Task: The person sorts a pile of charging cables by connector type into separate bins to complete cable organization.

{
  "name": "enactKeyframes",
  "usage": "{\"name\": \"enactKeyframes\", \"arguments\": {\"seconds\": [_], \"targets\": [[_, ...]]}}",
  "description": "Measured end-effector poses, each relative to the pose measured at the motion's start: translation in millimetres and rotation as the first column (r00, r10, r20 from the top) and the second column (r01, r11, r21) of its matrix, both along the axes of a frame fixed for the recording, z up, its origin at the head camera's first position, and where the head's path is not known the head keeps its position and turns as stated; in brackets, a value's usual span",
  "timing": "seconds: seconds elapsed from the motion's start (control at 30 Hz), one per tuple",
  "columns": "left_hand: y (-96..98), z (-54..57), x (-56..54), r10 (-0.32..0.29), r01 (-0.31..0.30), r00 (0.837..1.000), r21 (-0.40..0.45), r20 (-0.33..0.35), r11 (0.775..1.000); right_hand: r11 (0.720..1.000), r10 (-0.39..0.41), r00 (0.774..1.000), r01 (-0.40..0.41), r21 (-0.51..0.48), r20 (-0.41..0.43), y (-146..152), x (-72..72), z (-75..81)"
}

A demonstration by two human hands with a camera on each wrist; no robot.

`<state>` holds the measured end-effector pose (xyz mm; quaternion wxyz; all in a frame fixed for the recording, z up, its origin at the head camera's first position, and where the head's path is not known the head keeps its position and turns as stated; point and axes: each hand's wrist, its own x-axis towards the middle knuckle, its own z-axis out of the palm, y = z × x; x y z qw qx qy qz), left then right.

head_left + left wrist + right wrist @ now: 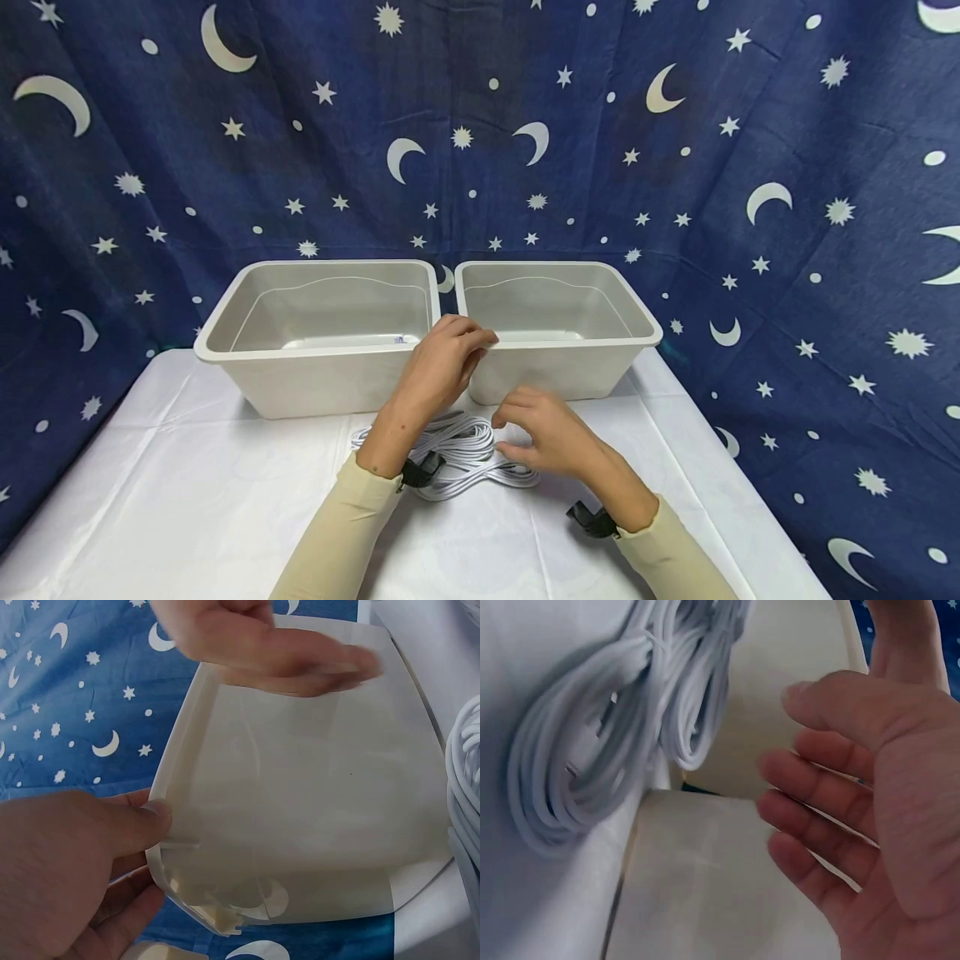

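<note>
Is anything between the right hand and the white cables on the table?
Nothing visible: in the head view, the right hand is close beside the white cables, open toward them. The left wrist overlaps only the cables' left part in that view, away from the right hand.

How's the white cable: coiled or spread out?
Coiled: the white cable lies on the white tablecloth, gathered in overlapping loops, as the head and right wrist views show.

Room to pass lies left of the cable (468, 446); the left bin (322, 383) and right bin (566, 371) bar the back.
</note>
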<state>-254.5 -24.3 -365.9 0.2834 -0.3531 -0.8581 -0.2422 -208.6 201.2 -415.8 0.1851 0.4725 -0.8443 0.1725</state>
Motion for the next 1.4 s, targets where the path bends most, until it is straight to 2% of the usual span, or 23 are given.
{"name": "enactKeyframes", "arguments": {"seconds": [0.13, 0.3, 0.53, 0.67, 0.97, 1.2, 1.4], "targets": [[-0.1, 0.1, 0.2, -0.001, 0.001, 1.000, 0.004, -0.012, 1.000, 0.998, -0.014, 0.997, 0.009, 0.067, 0.079, -3.7, 1.2, -5.5], [0.6, 0.1, 1.0, -0.001, 0.001, 1.000, 0.005, -0.009, 1.000, 0.992, -0.049, 0.981, 0.026, 0.126, 0.185, -7.9, 4.9, -9.6], [0.9, 0.9, 1.4, 0.002, -0.002, 1.000, 0.002, -0.006, 1.000, 0.979, -0.068, 0.974, 0.023, 0.203, 0.216, -15.2, 7.7, -15.0], [1.4, 0.7, 0.7, -0.001, 0.001, 1.000, 0.000, -0.008, 1.000, 0.972, -0.074, 0.974, 0.023, 0.232, 0.213, -17.9, 9.2, -17.9], [1.7, 1.3, 1.5, 0.006, -0.006, 1.000, -0.004, -0.023, 1.000, 0.956, -0.080, 0.991, 0.047, 0.291, 0.103, -25.4, 11.2, -24.8], [2.1, 0.5, 1.9, 0.019, -0.019, 0.999, -0.009, -0.027, 1.000, 0.943, -0.118, 0.990, 0.088, 0.321, 0.074, -28.4, 13.3, -27.7], [3.0, -0.4, 2.5, 0.022, -0.023, 0.999, -0.017, -0.030, 1.000, 0.933, -0.109, 0.992, 0.080, 0.350, 0.063, -30.0, 15.1, -29.6]]}}
